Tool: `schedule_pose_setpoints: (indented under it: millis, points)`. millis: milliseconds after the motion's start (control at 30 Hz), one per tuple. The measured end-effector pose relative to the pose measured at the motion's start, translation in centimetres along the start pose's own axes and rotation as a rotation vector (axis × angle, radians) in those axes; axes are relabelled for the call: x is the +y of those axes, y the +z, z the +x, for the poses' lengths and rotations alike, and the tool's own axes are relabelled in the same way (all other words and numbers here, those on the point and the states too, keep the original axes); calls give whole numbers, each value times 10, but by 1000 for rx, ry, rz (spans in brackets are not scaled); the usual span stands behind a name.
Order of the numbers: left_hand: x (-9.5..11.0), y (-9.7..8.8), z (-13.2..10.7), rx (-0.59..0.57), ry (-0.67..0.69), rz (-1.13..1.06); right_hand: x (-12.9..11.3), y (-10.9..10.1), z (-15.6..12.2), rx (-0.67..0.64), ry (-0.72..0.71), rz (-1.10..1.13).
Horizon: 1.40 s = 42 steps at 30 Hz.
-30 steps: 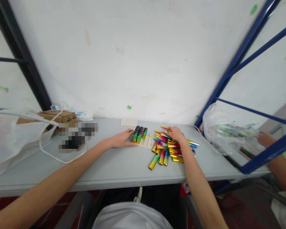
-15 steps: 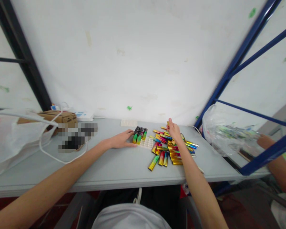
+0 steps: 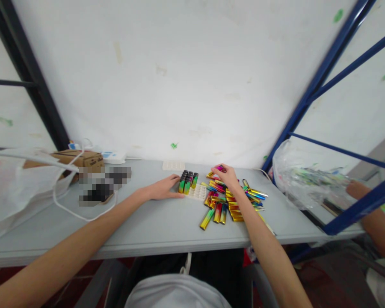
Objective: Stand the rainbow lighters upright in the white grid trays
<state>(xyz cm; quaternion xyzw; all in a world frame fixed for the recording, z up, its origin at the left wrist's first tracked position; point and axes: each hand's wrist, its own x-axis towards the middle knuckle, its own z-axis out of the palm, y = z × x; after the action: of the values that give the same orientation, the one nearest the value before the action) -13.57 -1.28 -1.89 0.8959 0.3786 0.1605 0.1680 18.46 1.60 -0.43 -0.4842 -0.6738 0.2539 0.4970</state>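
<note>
My left hand (image 3: 163, 188) rests on the table with thumb and fingers spread around the left end of a white tray (image 3: 199, 193). Upright in that tray stand several shiny green-and-gold tubes (image 3: 186, 185) with dark tops; the holes on its right side show bare. Above the back of a loose pile, my right hand (image 3: 227, 174) is closed in a pinch on a pink-and-gold tube (image 3: 218, 168), partly covered by the fingers. The pile of metallic tubes (image 3: 218, 212), in gold, red, blue and green, lies on its side to the right of the tray.
A second white tray (image 3: 173, 165) lies against the wall. On the left are a white bag (image 3: 22, 188), a cardboard box (image 3: 83, 160) and a white cable (image 3: 80, 215). A clear plastic bag (image 3: 288, 179) and blue frame (image 3: 308, 102) stand right, with another person's arm (image 3: 377, 218) beyond.
My right hand has moved a little left and lowered, turning so that a pink-and-gold tube now shows in its fingers. My left hand and the tray stay put.
</note>
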Motion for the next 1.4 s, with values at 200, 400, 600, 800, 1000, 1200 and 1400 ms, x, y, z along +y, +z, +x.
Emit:
schedule_pose_setpoints:
  millis: [200, 400, 600, 800, 1000, 1200, 1400]
  points:
    - [-3, 1, 0, 5, 7, 5, -12, 9, -5, -72, 26, 174]
    - [-3, 2, 0, 10, 27, 10, -21, 17, -13, -228, 55, 465]
    - [0, 0, 0, -4, -6, 8, -25, 23, -17, -117, 91, 311]
    - [-4, 2, 0, 7, 23, 10, -13, 30, -16, 35, 6, 47]
    - [-4, 2, 1, -2, 24, 11, -18, 32, -17, 54, -55, -56]
    - [-3, 2, 1, 5, 24, 22, -25, 34, -20, 20, -94, -137]
    - [-5, 3, 1, 16, 21, -3, -27, 37, -22, 20, -129, -180]
